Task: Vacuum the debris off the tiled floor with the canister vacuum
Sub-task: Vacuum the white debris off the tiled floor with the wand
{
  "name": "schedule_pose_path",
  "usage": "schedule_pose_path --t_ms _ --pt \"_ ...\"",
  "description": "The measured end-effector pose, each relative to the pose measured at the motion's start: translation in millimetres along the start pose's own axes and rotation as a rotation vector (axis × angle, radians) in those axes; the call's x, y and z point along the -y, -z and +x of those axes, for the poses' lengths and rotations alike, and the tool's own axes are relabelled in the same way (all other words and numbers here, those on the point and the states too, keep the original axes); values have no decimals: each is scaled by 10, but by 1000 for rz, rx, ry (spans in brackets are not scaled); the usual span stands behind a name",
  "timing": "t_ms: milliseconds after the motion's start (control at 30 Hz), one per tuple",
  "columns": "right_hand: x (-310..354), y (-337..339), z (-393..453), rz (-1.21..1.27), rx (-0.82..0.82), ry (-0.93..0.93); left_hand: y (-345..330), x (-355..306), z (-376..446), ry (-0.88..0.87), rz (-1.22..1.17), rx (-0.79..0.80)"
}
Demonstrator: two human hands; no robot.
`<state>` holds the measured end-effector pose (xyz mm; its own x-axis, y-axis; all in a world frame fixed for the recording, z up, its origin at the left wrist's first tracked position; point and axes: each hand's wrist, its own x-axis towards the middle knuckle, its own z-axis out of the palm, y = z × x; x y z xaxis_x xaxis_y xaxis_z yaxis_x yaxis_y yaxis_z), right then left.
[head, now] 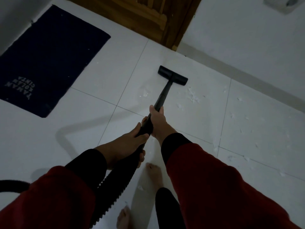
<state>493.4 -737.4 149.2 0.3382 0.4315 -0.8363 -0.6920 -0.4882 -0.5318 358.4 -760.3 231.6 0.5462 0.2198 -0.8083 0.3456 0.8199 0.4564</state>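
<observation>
Both hands, left hand [130, 138] and right hand [157, 119], gripped the wand [162, 95]; its floor head [172, 74] risked scattering the paper scraps [193, 96] at centre right

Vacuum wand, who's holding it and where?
Both hands grip the vacuum wand: the right hand higher up the tube, the left hand behind it, where the ribbed hose joins.
</observation>
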Motion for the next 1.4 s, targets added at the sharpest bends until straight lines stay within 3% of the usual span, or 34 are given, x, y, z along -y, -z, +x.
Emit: schedule_pose_path --t_ms 367,1400 --pt "-757 124 -636 -18 41 -35 90 807 -561 -51 21 12" --pt "-1807 839 -1703 -253 -20 -105 -534 2215 -1579 -22 -172 -16"
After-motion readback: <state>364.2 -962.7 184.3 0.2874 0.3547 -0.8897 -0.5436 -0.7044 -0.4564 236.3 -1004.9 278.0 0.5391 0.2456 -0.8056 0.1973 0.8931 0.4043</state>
